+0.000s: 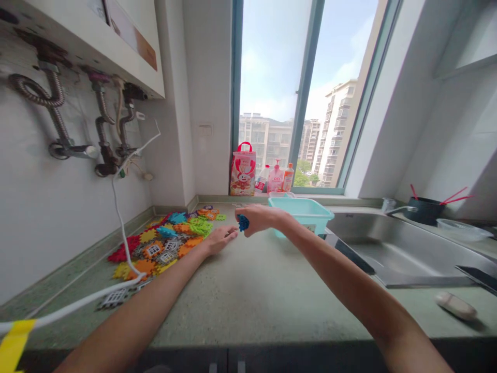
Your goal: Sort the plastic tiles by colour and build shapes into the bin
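Yellow tape (17, 342) wrapped a white cord (83, 305), right hand (258, 217) clenched around blue piece (243, 223), left hand (218, 240) half-curled beside colourful pieces (180, 228), its hold unclear.

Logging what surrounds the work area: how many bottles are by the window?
3, in a row right of the bag: a red-capped bottle, a pink pump bottle, then an orange-capped bottle. Others could be hidden behind.

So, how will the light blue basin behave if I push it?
The light blue basin will probably slide rather than tip, because it looks wide and low. Its walls look like thin plastic, so it may feel light and flex slightly.
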### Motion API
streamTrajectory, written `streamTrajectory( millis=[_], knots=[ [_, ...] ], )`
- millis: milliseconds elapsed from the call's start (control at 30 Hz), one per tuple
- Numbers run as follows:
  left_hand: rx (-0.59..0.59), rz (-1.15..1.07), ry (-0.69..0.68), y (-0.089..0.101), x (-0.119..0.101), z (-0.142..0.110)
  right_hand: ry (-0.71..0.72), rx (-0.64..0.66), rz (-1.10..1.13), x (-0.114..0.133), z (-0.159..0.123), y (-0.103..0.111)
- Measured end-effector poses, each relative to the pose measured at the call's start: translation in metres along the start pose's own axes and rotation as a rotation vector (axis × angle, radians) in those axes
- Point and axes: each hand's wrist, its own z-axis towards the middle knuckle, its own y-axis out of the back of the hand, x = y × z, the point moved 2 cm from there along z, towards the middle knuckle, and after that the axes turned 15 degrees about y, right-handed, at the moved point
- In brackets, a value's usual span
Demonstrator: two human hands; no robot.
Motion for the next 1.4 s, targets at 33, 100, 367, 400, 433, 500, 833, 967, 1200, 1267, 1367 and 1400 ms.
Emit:
streamTrajectory(
  millis=[33,100,367,400,433,500,833,967,1200,1267,1367,1400],
  knots=[
    [-0.006,-0.005,0.017,-0.001,0.002,0.001,-0.007,-0.083,-0.005,-0.005,-0.002,0.021],
    [-0.021,-0.007,0.028,-0.002,0.004,0.003,-0.036,-0.279,-0.012,-0.02,-0.015,0.058],
    [-0.017,-0.031,0.015,-0.006,0.007,0.005,-0.395,-0.447,0.023,-0.122,-0.083,0.076],
    [-0.019,-0.025,0.012,-0.006,0.007,0.005,-0.418,-0.417,0.021,-0.135,-0.085,0.068],
    [-0.021,-0.017,0.01,-0.006,0.007,0.005,-0.456,-0.365,0.03,-0.148,-0.085,0.059],
    [-0.024,0.0,0.005,-0.006,0.007,0.005,-0.559,-0.219,0.09,-0.171,-0.082,0.036],
    [-0.023,0.044,-0.043,-0.005,-0.003,0.0,-0.854,0.111,0.406,-0.213,-0.077,-0.042],
    [-0.013,0.064,-0.07,-0.005,-0.003,0.001,-0.88,0.148,0.405,-0.212,-0.08,-0.043],
    [-0.022,0.049,-0.031,-0.007,-0.001,0.002,-0.945,0.172,0.373,-0.204,-0.08,-0.046],
    [-0.023,0.051,-0.033,-0.007,-0.001,0.002,-0.928,0.187,0.357,-0.198,-0.08,-0.042],
    [-0.027,0.061,-0.041,-0.007,-0.003,0.002,-0.844,0.176,0.241,-0.185,-0.081,-0.02],
    [-0.028,0.064,-0.043,-0.007,-0.003,0.001,-0.8,0.132,0.161,-0.179,-0.082,-0.007]
  ],
)
